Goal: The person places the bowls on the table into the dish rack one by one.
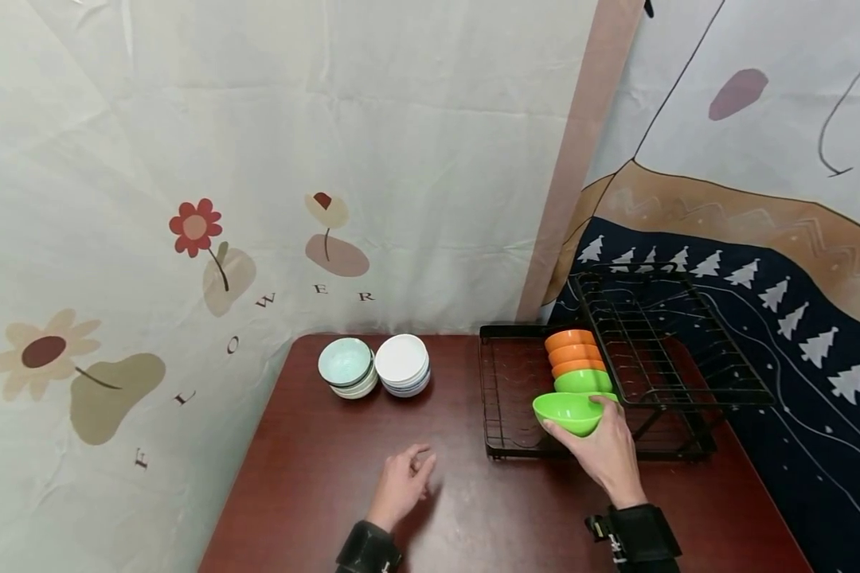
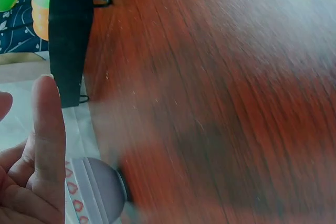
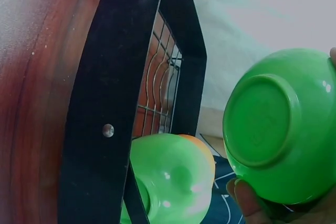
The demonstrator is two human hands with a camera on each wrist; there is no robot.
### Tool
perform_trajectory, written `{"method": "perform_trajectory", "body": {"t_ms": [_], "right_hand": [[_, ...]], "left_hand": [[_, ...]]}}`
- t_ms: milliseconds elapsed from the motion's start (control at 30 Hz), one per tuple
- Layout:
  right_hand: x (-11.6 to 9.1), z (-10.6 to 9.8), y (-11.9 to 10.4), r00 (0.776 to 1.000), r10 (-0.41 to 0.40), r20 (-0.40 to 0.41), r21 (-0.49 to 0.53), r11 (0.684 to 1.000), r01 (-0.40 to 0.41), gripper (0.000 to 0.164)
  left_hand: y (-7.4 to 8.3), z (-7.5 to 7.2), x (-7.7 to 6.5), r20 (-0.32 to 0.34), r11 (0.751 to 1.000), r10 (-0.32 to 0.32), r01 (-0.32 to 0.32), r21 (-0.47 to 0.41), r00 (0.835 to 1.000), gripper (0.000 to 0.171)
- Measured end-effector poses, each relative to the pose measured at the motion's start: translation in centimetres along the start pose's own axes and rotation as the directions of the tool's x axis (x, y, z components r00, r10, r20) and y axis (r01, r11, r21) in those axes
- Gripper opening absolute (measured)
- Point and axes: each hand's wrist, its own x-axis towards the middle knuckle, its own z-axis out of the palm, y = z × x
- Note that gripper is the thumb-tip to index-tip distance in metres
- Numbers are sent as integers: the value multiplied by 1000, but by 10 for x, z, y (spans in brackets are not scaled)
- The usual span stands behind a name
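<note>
My right hand (image 1: 606,447) grips a bright green bowl (image 1: 568,411) by its rim, over the front of the black dish rack (image 1: 502,450). In the right wrist view the underside and foot ring of this green bowl (image 3: 262,121) face the camera, tilted. Behind it in the rack stands a row of bowls: another green bowl (image 1: 582,380) in front, then several orange bowls (image 1: 572,350). My left hand (image 1: 400,481) is over the table left of the rack, holding nothing, its fingers loosely bent.
Two short stacks of bowls stand at the table's back left, a pale mint bowl (image 1: 345,360) topping one and a white bowl (image 1: 401,358) the other. The rack's upper wire shelf (image 1: 659,350) overhangs its right side. A printed cloth (image 1: 430,175) hangs behind the brown table (image 1: 315,485).
</note>
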Motion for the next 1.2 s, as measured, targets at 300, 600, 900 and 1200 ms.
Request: {"method": "perform_trajectory", "body": {"t_ms": [300,600,900,1200], "right_hand": [[7,4,0,1000,3,31,-1,1000,-3,111],[36,17,-13,997,-70,24,4,998,70,112],[84,28,-37,992,-97,76,-14,995,99,118],[158,59,-32,992,-44,120,-73,996,53,143]], "left_hand": [[-14,-7,-4,-43,980,47,-37,196,998,37],[-38,-13,-14,-9,791,79,-57,610,997,54],[-51,-14,-22,50,789,-42,2,614,998,79],[-59,-10,-22,36,788,-33,4,616,999,80]]}}
